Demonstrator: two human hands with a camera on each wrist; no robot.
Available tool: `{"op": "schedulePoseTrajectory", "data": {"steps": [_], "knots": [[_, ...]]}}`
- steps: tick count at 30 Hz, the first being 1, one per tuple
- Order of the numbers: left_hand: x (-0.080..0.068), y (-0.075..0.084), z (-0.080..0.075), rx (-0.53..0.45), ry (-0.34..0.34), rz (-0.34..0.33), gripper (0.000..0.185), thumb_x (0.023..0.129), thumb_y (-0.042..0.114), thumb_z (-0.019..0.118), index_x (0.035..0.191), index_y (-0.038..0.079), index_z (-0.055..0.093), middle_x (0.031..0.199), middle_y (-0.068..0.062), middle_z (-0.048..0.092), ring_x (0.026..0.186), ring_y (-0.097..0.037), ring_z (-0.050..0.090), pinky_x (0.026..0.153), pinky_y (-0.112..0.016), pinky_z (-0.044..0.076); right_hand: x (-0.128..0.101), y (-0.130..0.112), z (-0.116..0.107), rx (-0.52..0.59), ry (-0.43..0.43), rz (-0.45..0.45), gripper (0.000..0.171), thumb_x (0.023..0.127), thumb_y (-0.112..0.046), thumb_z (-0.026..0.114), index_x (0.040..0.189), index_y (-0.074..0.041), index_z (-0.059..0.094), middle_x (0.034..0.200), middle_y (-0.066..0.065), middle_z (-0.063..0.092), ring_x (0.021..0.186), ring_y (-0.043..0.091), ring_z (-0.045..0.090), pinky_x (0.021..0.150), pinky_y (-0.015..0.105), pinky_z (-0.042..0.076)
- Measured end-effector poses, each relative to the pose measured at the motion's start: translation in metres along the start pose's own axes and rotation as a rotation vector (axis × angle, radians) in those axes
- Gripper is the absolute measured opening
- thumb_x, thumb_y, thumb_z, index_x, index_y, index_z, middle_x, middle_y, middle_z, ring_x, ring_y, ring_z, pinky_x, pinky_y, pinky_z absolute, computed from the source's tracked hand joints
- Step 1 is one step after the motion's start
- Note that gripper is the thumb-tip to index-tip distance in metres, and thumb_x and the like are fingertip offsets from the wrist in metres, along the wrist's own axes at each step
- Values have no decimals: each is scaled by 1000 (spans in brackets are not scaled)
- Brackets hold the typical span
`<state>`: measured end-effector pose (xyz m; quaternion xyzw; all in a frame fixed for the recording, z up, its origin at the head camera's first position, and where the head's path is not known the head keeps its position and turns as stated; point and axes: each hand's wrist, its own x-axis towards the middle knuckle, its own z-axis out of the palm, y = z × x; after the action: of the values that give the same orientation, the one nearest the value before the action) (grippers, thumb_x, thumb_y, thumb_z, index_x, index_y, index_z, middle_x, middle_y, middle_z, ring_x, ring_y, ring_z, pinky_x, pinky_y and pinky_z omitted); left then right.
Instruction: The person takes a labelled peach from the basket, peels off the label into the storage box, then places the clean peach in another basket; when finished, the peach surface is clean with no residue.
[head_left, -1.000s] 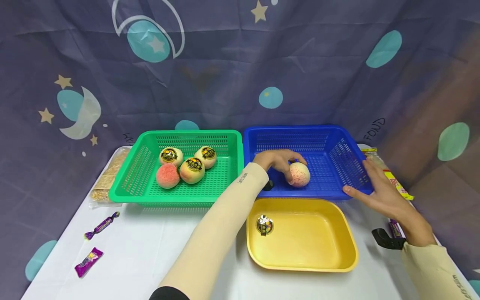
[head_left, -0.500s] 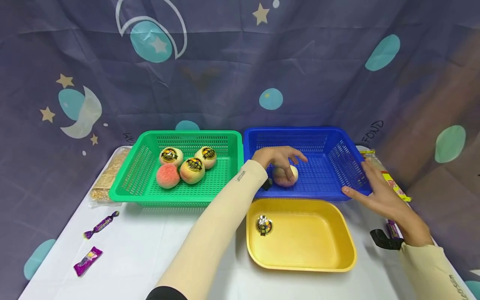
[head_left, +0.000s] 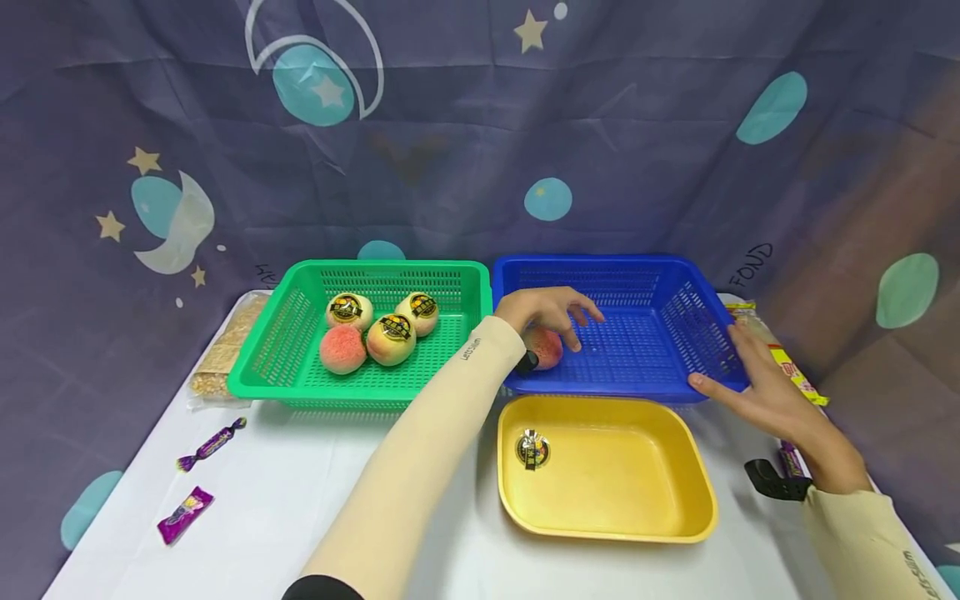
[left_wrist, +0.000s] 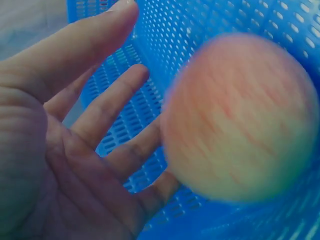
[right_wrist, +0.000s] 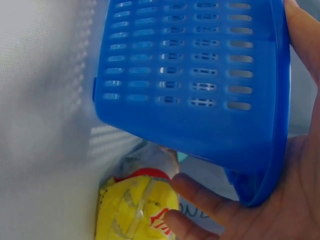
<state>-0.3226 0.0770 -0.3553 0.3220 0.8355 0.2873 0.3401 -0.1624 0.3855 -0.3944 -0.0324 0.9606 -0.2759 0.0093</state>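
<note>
A pink-yellow peach (head_left: 547, 350) lies in the near left part of the blue basket (head_left: 645, 333). My left hand (head_left: 547, 310) hovers over it with spread, straight fingers. In the left wrist view the peach (left_wrist: 240, 115) is blurred at the tips of the fingers (left_wrist: 110, 115), against the blue basket (left_wrist: 225, 20). My right hand (head_left: 757, 383) rests against the basket's near right corner, thumb on the front wall, fingers along the right wall. The right wrist view shows that corner of the blue basket (right_wrist: 190, 60) sitting in the palm of my right hand (right_wrist: 280, 210).
A green basket (head_left: 285, 342) left of the blue one holds several peaches (head_left: 375, 329). A yellow tray (head_left: 675, 467) in front holds one round sticker (head_left: 531, 450). Two purple candies (head_left: 212, 442) lie at the left, a cracker pack (head_left: 221, 350) behind them, a yellow snack packet (head_left: 780, 358) at the right.
The peach has rolled leftward across the blue basket floor, from its middle to the near left, with my left hand following above it. My right hand stayed at the corner.
</note>
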Motion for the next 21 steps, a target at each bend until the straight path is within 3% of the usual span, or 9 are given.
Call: {"op": "schedulePoseTrajectory", "data": {"steps": [8, 15, 21], "knots": [[-5, -4, -3, 10, 1, 29, 59, 89, 9, 78, 142, 27, 60, 148, -6, 56, 141, -23, 50, 108, -34, 50, 1, 2, 1, 0, 0, -5, 107, 96, -50, 62, 163, -7, -8, 169, 27, -10, 150, 61, 2, 107, 85, 13], [-15, 3, -13, 37, 32, 154, 59, 91, 13, 77, 146, 24, 56, 147, -4, 57, 142, -22, 49, 103, -32, 53, 1, 4, 0, 1, 5, -14, 107, 96, -49, 63, 163, -6, -8, 169, 27, -10, 150, 61, 3, 108, 84, 12], [-38, 11, -20, 71, 61, 230, 58, 93, 18, 76, 147, 24, 55, 149, 1, 55, 141, -18, 49, 108, -29, 50, 2, 4, 2, 8, 19, -32, 105, 96, -46, 64, 163, -6, -7, 169, 27, -10, 151, 60, 0, 110, 83, 9]]}}
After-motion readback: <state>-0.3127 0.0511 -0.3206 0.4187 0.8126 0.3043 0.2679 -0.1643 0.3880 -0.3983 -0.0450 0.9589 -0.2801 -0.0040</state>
